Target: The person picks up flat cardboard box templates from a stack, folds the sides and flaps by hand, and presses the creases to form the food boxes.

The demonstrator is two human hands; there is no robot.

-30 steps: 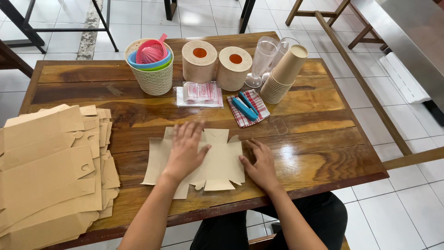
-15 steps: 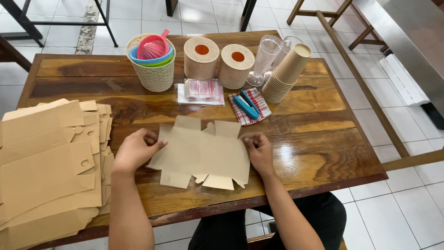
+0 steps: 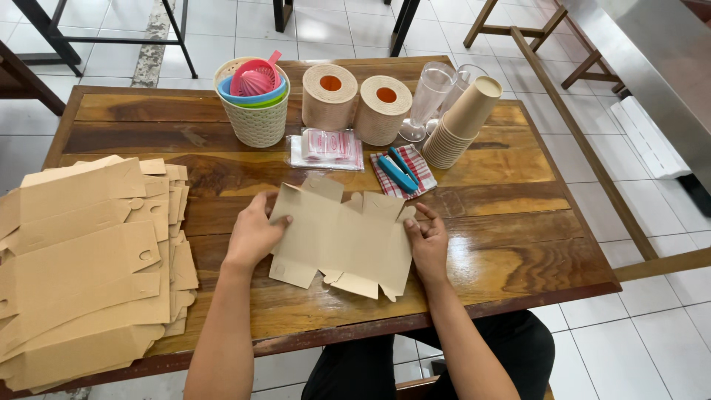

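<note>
Cardboard blanks lie stacked flat at the far left of the tabletop, well to the left of the box blank I am working, so the next one is in easy reach. My left hand curls over the blank's left edge, thumb on top, fingers beneath. My right hand pinches its right edge, fingers half closed. Held at both sides this way, the blank tilts up a little off the wood, free to fold. Behind the blank stand a basket, two paper rolls, a wrapped packet, a blue stapler on a checked cloth, glasses and stacked cups. Nothing lies between my hands.
</note>
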